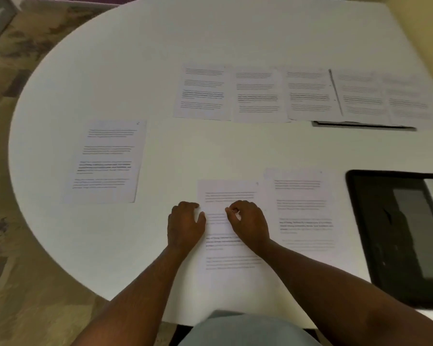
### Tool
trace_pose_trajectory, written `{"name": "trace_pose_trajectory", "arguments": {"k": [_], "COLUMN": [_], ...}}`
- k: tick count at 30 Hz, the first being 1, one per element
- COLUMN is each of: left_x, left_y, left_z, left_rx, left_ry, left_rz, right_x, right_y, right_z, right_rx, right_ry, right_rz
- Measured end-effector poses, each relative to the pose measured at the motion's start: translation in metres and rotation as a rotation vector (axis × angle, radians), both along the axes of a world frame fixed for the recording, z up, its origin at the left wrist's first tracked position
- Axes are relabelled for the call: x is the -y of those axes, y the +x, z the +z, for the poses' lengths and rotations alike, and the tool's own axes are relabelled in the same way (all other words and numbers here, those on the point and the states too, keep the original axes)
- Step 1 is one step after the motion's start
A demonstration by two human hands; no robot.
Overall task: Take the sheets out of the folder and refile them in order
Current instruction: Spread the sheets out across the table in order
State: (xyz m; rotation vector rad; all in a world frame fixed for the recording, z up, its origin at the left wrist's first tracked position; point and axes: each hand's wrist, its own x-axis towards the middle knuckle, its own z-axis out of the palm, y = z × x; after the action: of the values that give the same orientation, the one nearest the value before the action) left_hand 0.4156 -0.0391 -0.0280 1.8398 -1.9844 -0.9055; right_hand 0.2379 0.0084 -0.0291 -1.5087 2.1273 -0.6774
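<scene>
Sheets lay spread over the white table (135, 58), and the one that mattered sat directly under the person's hands — a printed page (229, 245) squared up at the near edge. The left hand (185, 224) rested at its left margin with fingers curled loosely, seemingly pinching or nudging the paper's edge; the right hand (250, 224) lay on the middle of the page, fingers bent, thumb and forefinger drawn close as if working at a corner of it. Whether either had truly lifted paper I could not tell.

Just beside the right hand lay a second sheet (303, 208), and well out past the left hand a third, slightly tilted (105, 161). Beyond both hands, a row of three pages (255, 96) ran toward the open folder (365, 124), which had more sheets lying on it. A dark tablet-like object (398, 233) sat off to the right.

To do this step well, I judged the person should pin the page with one hand and slide a fingertip under its edge with the other — flat paper on a smooth top resists a straight pluck.
</scene>
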Motion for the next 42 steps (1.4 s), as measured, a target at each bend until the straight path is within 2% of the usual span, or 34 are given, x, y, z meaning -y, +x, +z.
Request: {"name": "trace_pose_trajectory", "arguments": {"k": [3,10,13,17,19,24,27,31,38,42], "left_x": [-0.019,-0.045,-0.053,-0.065,-0.071,-0.083,-0.087,-0.088,-0.085,-0.088], "left_y": [-0.022,-0.063,-0.085,-0.114,-0.126,-0.14,-0.139,-0.141,-0.144,-0.149], "left_z": [0.003,0.005,0.008,0.007,0.007,0.004,0.002,0.001,0.006,0.007], "left_rx": [0.001,0.111,0.126,0.187,0.266,0.443,0.459,0.456,0.47,0.454], "left_ry": [-0.025,-0.024,-0.033,-0.08,-0.028,0.055,0.081,0.062,0.072,0.078], "left_rz": [-0.08,-0.174,-0.252,-0.493,-0.609,-0.758,-0.747,-0.734,-0.732,-0.733], "right_x": [-0.03,-0.096,-0.115,-0.129,-0.133,-0.131,-0.13,-0.131,-0.11,-0.091], "right_y": [-0.029,-0.101,-0.126,-0.153,-0.163,-0.182,-0.188,-0.191,-0.222,-0.238], "right_z": [-0.001,-0.003,0.004,0.007,0.009,0.011,0.01,0.012,0.057,0.101], "right_rx": [-0.048,-0.089,-0.123,-0.157,-0.136,-0.095,-0.199,-0.224,0.03,0.079], "right_ry": [-0.039,0.014,0.098,0.297,0.365,0.394,0.383,0.292,-0.079,-0.284], "right_rz": [-0.109,-0.399,-0.484,-0.634,-0.699,-0.713,-0.648,-0.626,-0.739,-0.755]}}
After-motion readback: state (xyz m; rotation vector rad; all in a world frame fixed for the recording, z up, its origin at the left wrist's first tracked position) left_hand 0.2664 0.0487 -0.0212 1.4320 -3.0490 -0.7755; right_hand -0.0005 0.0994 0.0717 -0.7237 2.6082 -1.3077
